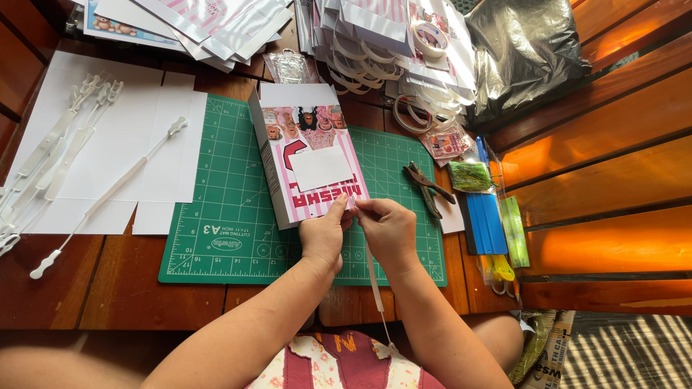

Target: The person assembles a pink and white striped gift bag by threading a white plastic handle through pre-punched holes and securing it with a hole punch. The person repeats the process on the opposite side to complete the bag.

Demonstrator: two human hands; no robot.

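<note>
Reddish wooden planking [108, 288] carries a green cutting mat [231, 216], and on the mat, just ahead of both hands, a pink-striped gift box [310, 169] lies flat. The left hand [322, 234] is nearly closed, its thumb and fingertips pinched at the near edge of the box. The right hand [389, 227] is pinched as well, on the upper end of a white plastic strip handle [373, 277] that hangs back toward the lap. The two hands are touching at the same spot on the box edge.

A slip seems the likeliest fault: the strip is thin and hangs loose, so its end could be pulled out of the pinch. Too hard a press at the edge could crease or tear the card, since the box is held only at its rim.

Just right of the right hand, a dark hole punch [427, 189] lies on the mat; a blue scraper [484, 223] lies further right. Well left of the left hand, more white handles [108, 191] lie on white card sheets [108, 144]. Beyond the box, printed sheets [216, 25] are stacked.
</note>
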